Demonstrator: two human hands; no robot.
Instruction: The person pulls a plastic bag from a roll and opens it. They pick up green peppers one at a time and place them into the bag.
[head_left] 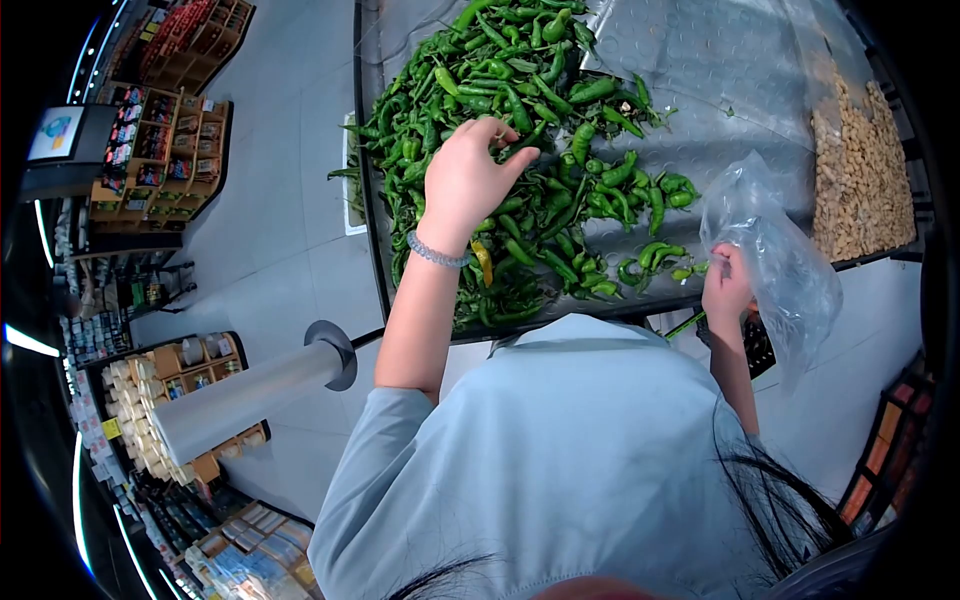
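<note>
Overall, the surface before you is a wide, dark-edged metal table [750, 125] with a grey sheet patterned in small raised marks. A broad heap of glossy green peppers [500, 90] covers its left part and thins toward the middle; one yellow pepper [484, 262] lies near the front, just beside your left wrist. Light-brown unshelled peanuts [862, 170] are banked at the table's right end.

Your left hand [468, 172], with a grey beaded bracelet at the wrist, is over the heap, its fingers curled downward and the thumb held apart from them. Your right hand [727, 285] is at the front edge, fingers closed on a clear, crumpled plastic bag [780, 255] that hangs beside the peanuts.

Off the front left corner, a pale roll of plastic film [250, 400] with a dark grey end disc is noted. The room has a light grey tiled floor [270, 200], wooden display shelves [155, 150] of packaged goods on the left, and a lit screen [54, 133] above.

Your left fingertips are partly hidden among the peppers, so contact with any one cannot be confirmed. Strands of dark hair cross the lower right, the bag's mouth is hard to make out, and the round lens border cuts off the outer shelves.
</note>
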